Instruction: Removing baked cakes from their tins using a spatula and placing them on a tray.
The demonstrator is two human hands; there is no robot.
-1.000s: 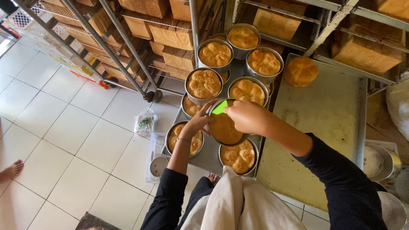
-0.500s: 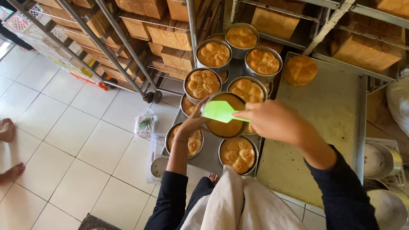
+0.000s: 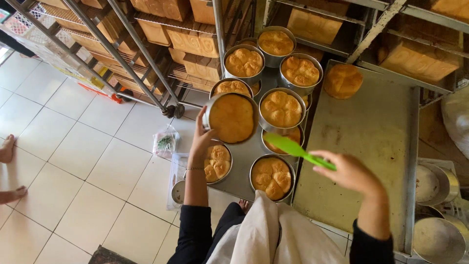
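The left hand [image 3: 202,139] now holds a round metal tin [image 3: 231,117] lifted clear of the tray and tipped so that its opening faces the camera; the smooth golden bread inside fills it to the rim. Half a second earlier the same tin was lower and more level, among the others. The left fingers are curled around the tin's left wall, thumb on the rim side.

The right hand [image 3: 348,172] has withdrawn to the right and now sits over the bare metal sheet [image 3: 376,146]. A second ago it was directly above the tin. Its fingers are pinched closed on the handle of a green spatula [image 3: 293,147], whose blade points left toward the lifted tin but no longer touches it.

Judged from this, the loosening pass around the tin wall appears finished, and the tin is presented for turning out.

Filled tins [image 3: 272,177] remain on the tray [image 3: 244,171] on the counter, near and far of the lifted one. One released round loaf [image 3: 343,80] lies at the far edge of the sheet. Empty tins [image 3: 438,239] are stacked at the near right. Racks [image 3: 161,29] with square loaves stand at the far side.
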